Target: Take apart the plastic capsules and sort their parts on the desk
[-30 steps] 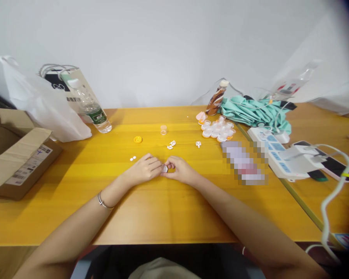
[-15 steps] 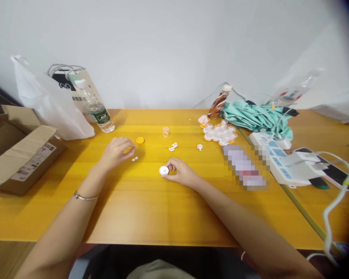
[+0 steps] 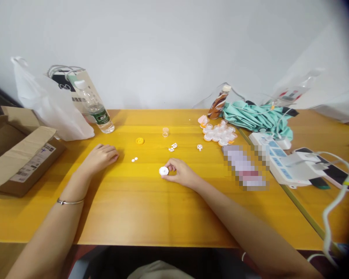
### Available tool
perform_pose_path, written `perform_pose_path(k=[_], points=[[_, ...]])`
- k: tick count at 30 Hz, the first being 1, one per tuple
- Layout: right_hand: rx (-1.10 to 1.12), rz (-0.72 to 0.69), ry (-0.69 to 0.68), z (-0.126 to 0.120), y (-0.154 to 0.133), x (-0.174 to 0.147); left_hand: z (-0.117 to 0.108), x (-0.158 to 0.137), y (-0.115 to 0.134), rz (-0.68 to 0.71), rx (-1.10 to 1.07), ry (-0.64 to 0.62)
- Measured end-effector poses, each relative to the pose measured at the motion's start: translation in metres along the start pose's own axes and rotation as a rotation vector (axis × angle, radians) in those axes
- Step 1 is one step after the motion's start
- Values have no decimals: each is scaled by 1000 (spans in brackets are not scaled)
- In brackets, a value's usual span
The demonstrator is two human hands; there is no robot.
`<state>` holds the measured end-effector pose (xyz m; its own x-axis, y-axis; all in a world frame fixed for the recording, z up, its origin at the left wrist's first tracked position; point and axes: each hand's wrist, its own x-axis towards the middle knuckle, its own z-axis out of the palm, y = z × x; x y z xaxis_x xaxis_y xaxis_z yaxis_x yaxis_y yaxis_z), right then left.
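My right hand (image 3: 178, 172) pinches a small round white plastic disc (image 3: 163, 171) with a raised centre between thumb and fingers, close above the tabletop. My left hand (image 3: 101, 159) rests on the table with its fingers curled in together, and I see nothing in it. Two tiny white discs (image 3: 134, 159) lie to the right of the left hand. Farther back sits a yellow round part (image 3: 140, 141), with a clear, orange-tinted cylinder (image 3: 165, 132) to its right. White openwork pieces (image 3: 172, 147) lie beyond the right hand, and another white piece (image 3: 199, 147) is farther right.
A cardboard box (image 3: 23, 162), a white plastic bag (image 3: 55, 104) and a water bottle (image 3: 100, 114) stand at left. Clear round containers (image 3: 220, 133), a brown drink bottle (image 3: 219, 102), folded teal fabric (image 3: 256, 116), a blurred packet (image 3: 244, 166) and a power strip (image 3: 279, 159) are at right.
My left hand has drawn back to the left and towards me, away from the tiny discs, and come down onto the table. The right hand and its disc have stayed in place.
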<state>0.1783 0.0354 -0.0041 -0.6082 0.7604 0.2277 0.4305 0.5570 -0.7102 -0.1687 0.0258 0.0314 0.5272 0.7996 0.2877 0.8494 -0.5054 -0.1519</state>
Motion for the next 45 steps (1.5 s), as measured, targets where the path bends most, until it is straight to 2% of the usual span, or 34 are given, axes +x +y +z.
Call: perform_pose_path(k=[4,8,10,12,16,18,20,24,31,35,38,42,45], points=[[1,2,-3,0,1,0,-4,-5,-6,-22,34,1],[-4,1,-8,1,1,1,-8,-7,-3,-115,-45,133],[-8,2,-6,1,1,1,-9,0,13,-122,-101,190],[-11,0,-6,1,1,1,-9,10,39,-69,-183,204],[-13,-19,-8,1,1,1,-7,38,99,106,-383,90],[-10,-31,-8,1,2,0,-5,49,119,119,-456,27],[-3,-39,-10,0,2,0,-3,58,128,119,-534,-37],[19,-41,-39,-2,3,1,6,63,128,125,-643,-43],[54,25,-62,-6,1,1,16,60,131,98,-625,8],[78,43,-83,-7,0,0,14,61,140,66,-654,23],[96,47,-95,-8,1,0,6,61,139,52,-763,44],[102,56,-100,-7,3,-2,-3,58,112,-63,-842,181],[93,63,-95,-7,3,-2,4,51,72,-305,-696,314]])
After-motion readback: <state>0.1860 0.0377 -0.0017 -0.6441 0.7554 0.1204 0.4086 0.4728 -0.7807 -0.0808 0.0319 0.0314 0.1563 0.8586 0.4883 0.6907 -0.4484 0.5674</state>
